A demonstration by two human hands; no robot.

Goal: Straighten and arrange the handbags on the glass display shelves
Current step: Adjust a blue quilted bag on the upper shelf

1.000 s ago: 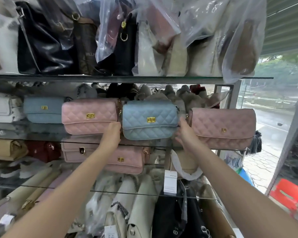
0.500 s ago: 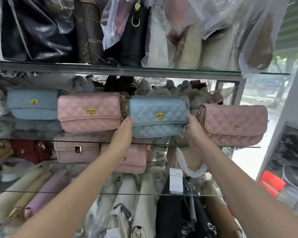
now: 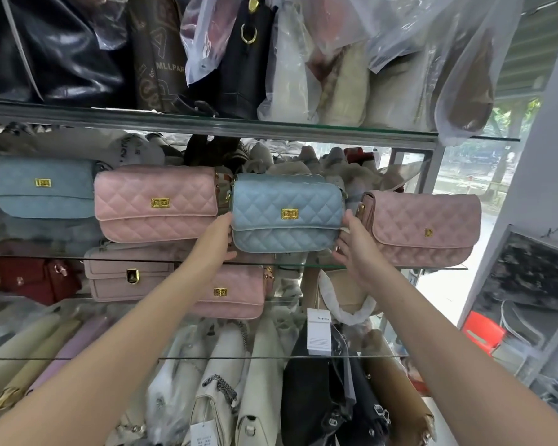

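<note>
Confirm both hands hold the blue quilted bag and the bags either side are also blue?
No. In the head view, left hand and right hand hold the blue quilted bag, but its left neighbour and right neighbour are pink.

Glass shelf (image 3: 297,265): 4 bags in row: left blue bag (image 3: 42,188), left pink bag (image 3: 155,204), centre blue bag (image 3: 287,214), right pink bag (image 3: 426,230)
</note>
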